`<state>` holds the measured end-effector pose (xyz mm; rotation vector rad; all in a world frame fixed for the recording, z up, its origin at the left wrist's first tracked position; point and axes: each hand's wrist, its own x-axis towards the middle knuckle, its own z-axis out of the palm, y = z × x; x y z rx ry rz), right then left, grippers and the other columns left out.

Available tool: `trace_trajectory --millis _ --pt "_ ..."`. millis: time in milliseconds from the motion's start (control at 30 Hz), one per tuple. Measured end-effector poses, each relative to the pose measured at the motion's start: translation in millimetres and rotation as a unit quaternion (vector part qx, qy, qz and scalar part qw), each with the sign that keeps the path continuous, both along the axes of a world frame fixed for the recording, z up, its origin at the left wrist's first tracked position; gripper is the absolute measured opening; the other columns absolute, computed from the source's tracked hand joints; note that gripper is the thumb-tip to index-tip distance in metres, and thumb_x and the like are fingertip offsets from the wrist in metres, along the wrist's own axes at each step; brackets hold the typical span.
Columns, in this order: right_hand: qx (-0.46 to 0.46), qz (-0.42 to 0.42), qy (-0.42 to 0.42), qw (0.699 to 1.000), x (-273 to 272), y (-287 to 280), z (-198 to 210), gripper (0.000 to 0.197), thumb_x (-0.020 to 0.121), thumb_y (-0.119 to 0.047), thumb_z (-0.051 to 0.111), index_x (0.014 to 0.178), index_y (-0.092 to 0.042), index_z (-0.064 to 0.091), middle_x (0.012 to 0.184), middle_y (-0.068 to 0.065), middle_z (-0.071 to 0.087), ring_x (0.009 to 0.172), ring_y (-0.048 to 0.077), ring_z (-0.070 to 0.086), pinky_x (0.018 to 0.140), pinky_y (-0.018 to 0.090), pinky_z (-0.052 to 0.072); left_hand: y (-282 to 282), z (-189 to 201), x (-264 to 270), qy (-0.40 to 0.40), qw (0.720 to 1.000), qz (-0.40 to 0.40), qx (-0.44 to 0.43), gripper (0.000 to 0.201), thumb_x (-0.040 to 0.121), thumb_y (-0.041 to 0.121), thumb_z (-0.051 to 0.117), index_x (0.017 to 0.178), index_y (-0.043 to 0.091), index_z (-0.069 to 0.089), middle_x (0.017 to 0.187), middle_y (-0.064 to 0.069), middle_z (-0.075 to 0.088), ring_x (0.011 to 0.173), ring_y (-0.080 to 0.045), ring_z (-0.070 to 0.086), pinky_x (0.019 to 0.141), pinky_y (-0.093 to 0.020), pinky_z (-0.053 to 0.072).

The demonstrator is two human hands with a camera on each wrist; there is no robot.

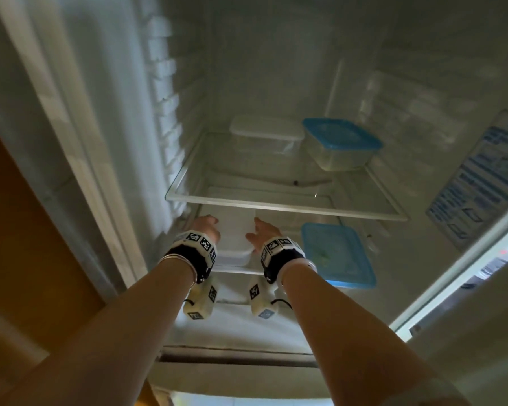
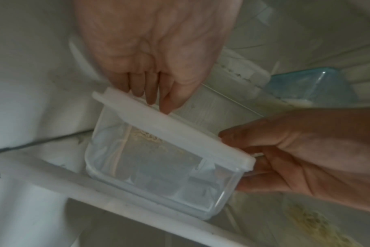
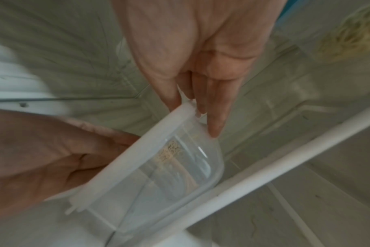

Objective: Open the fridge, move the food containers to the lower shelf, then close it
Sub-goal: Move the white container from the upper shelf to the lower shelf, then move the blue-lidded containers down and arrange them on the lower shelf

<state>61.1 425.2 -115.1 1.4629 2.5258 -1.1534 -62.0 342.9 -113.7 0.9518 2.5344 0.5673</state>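
Note:
In the head view the fridge stands open. A clear container with a white lid (image 1: 235,232) (image 2: 158,167) (image 3: 169,167) is at the lower shelf (image 1: 238,271), at its left. My left hand (image 1: 207,227) (image 2: 154,97) holds its left end, thumb and fingers on the lid's edge. My right hand (image 1: 261,232) (image 3: 196,107) grips its right end, thumb over the lid and fingers on the wall. Beside it on the right lies a blue-lidded container (image 1: 335,256). On the upper glass shelf (image 1: 276,205) stand another white-lidded container (image 1: 264,136) and another blue-lidded container (image 1: 340,145).
The fridge's ribbed left wall (image 1: 165,112) is close to my left hand. The open door with a blue printed label (image 1: 481,177) stands at the right. A wooden cabinet side (image 1: 27,230) is at the far left. The upper shelf's front rim hangs just above my hands.

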Motion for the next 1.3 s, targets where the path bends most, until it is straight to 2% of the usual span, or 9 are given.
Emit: trace_trajectory --millis 233,300,433,567,800,900,1000,1133,1300 --pt "-0.018 0.005 0.009 1.000 -8.2 -9.4 -0.9 0.064 0.097 -0.026 0.047 0.152 -0.019 0.014 0.155 0.008 0.030 0.134 0.027 0.045 0.114 0.038 0.034 -10.1 -4.2 3.4 0.000 1.000 -0.007 -0.013 0.050 0.094 0.007 0.045 0.143 0.013 0.039 0.153 -0.006 0.035 0.141 -0.022 0.035 0.116 -0.024 0.023" --pt "-0.022 0.013 0.008 1.000 -12.9 -12.2 -1.9 0.065 0.097 -0.027 0.047 0.152 -0.019 0.013 0.153 0.010 0.034 0.133 0.027 0.046 0.113 0.037 0.035 -12.0 -4.7 -1.6 0.015 1.000 -0.001 -0.010 0.049 0.094 0.009 0.045 0.142 0.012 0.040 0.150 -0.008 0.040 0.138 -0.024 0.039 0.114 -0.026 0.027" --pt "-0.009 0.021 -0.006 1.000 -12.4 -14.2 -4.5 0.063 0.099 -0.030 0.041 0.152 -0.018 0.009 0.154 0.011 0.032 0.140 0.026 0.036 0.114 0.032 0.029 -16.9 -4.5 -0.3 0.033 0.999 0.003 -0.015 0.048 0.094 0.013 0.046 0.141 0.015 0.043 0.148 -0.007 0.044 0.137 -0.025 0.040 0.114 -0.026 0.027" --pt "0.033 0.034 -0.046 0.998 -6.4 -25.5 -0.2 0.062 0.100 -0.034 0.037 0.152 -0.014 0.009 0.153 0.011 0.034 0.139 0.027 0.037 0.110 0.036 0.034 -29.8 0.8 10.4 0.007 1.000 -0.021 -0.013 0.045 0.097 0.014 0.041 0.141 0.010 0.041 0.144 -0.011 0.047 0.132 -0.025 0.045 0.109 -0.023 0.031" --pt "0.128 0.056 -0.098 0.985 20.6 -52.2 41.3 0.051 0.101 -0.030 0.035 0.146 -0.006 0.027 0.149 0.017 0.039 0.136 0.031 0.040 0.109 0.038 0.034 -52.9 42.7 35.4 0.044 0.996 -0.077 0.005 0.050 0.095 0.014 0.043 0.144 0.012 0.036 0.151 -0.009 0.039 0.138 -0.025 0.039 0.116 -0.032 0.030" --pt "0.155 0.052 -0.135 0.977 35.3 -65.5 55.3 0.054 0.100 -0.038 0.034 0.147 -0.012 0.029 0.151 0.013 0.036 0.138 0.030 0.038 0.112 0.040 0.032 -61.9 61.6 50.9 0.059 0.992 -0.111 0.013 0.047 0.096 0.014 0.039 0.143 0.012 0.038 0.152 -0.008 0.038 0.140 -0.024 0.036 0.118 -0.033 0.028" --pt "0.186 0.050 -0.158 0.968 46.8 -73.4 67.0 0.056 0.096 -0.050 0.031 0.136 -0.014 0.047 0.144 0.010 0.048 0.130 0.029 0.047 0.110 0.043 0.037 -68.7 80.0 66.9 0.103 0.982 -0.156 0.011 0.045 0.094 0.014 0.044 0.139 0.011 0.045 0.149 -0.008 0.042 0.138 -0.024 0.039 0.116 -0.033 0.030" --pt "0.215 0.037 -0.148 0.965 61.7 -84.8 94.6 0.054 0.096 -0.048 0.032 0.131 -0.012 0.054 0.138 0.010 0.054 0.125 0.028 0.052 0.107 0.042 0.039 -75.0 110.5 84.9 0.153 0.969 -0.187 0.053 0.040 0.096 0.011 0.039 0.134 0.008 0.048 0.145 -0.009 0.046 0.134 -0.025 0.043 0.111 -0.030 0.032" --pt "0.293 0.027 -0.111 0.949 70.6 -79.9 138.2 0.046 0.099 -0.034 0.031 0.113 -0.005 0.064 0.118 0.016 0.065 0.107 0.029 0.061 0.088 0.034 0.046 -66.6 147.4 89.4 0.157 0.967 -0.180 0.090 0.036 0.096 0.008 0.037 0.127 0.003 0.056 0.137 -0.013 0.054 0.128 -0.027 0.049 0.108 -0.031 0.035"
